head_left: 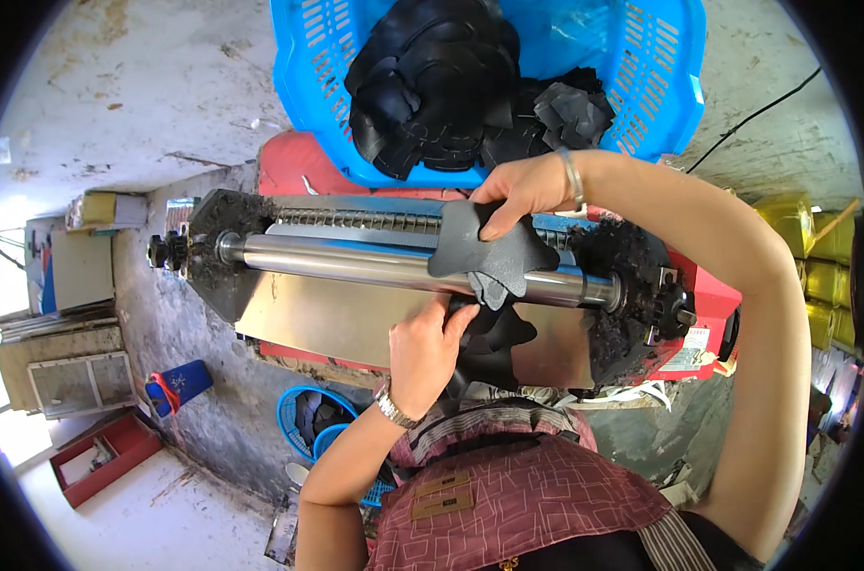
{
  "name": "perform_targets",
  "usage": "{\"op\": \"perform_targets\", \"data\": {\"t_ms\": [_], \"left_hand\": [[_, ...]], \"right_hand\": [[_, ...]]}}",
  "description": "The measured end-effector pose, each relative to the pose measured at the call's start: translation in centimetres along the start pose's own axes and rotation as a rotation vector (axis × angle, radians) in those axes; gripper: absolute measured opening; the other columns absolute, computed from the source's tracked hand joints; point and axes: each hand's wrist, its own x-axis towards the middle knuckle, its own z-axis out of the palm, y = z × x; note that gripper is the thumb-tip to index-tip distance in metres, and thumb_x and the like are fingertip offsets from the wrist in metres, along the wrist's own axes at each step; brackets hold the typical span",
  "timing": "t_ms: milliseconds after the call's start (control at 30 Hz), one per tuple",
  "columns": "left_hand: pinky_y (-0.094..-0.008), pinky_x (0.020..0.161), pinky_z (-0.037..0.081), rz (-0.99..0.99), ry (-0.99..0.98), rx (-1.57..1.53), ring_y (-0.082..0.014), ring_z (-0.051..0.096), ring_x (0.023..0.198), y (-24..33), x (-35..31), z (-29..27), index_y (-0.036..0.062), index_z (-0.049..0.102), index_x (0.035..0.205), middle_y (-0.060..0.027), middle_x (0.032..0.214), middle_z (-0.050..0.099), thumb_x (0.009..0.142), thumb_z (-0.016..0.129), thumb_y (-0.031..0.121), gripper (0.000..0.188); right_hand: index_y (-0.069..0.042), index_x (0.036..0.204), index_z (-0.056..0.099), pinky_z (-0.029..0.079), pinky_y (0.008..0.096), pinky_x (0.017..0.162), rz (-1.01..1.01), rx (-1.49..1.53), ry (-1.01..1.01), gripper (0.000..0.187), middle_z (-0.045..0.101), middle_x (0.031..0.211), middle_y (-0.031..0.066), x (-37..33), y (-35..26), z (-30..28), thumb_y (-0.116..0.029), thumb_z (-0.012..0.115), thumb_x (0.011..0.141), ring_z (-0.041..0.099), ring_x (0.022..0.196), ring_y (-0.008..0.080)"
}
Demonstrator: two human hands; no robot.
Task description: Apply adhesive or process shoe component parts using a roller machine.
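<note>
Between the thumb and fingers of my right hand (529, 195) is a dark grey-black, leather-like cut piece (480, 246) with wavy, lobed edges. It lies over the steel roller (356, 263) of a red machine, and a smaller grey flap (494, 288) hangs below it. My left hand (424, 357) is closed, thumb against forefinger, at the edge of several black cut pieces (494, 343) on the metal plate (332, 319) in front of the roller. Its fingertips are partly hidden, but they grip those pieces.
Behind the machine stands a blue basket (684, 90) heaped with black cut pieces (441, 76). Dark scraps (622, 262) coat both roller ends. Smaller blue baskets (284, 411) sit on the floor at left, near a blue bin (186, 383). Yellow containers (827, 281) stand far right.
</note>
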Motion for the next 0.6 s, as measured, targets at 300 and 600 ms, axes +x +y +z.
{"op": "perform_targets", "data": {"t_ms": [300, 600], "left_hand": [[-0.0347, 0.045, 0.040, -0.024, -0.235, -0.119, -0.0279, 0.052, 0.047, -1.2, -1.5, -1.4, 0.0023, 0.057, 0.070, -0.0136, 0.055, 0.053, 0.077, 0.063, 0.028, 0.027], [-0.0398, 0.045, 0.039, 0.174, -0.239, 0.122, -0.0338, 0.051, 0.050, 0.2, -1.4, -2.0, 0.0028, 0.046, 0.056, -0.0151, 0.051, 0.049, 0.080, 0.058, 0.026, 0.035]], "right_hand": [[0.001, 0.100, 0.059, 0.047, 0.0240, 0.070, -0.149, -0.137, 0.200, 0.029, 0.062, 0.086, 0.0052, -1.7, -2.2, -0.5, -0.010, 0.065, 0.073, 0.057, 0.081, 0.0104], [0.000, 0.091, 0.061, 0.046, 0.0329, 0.066, -0.683, -0.654, -0.202, 0.026, 0.062, 0.074, 0.0076, -1.2, -2.3, 5.0, -0.017, 0.065, 0.070, 0.058, 0.070, 0.0181]]}}
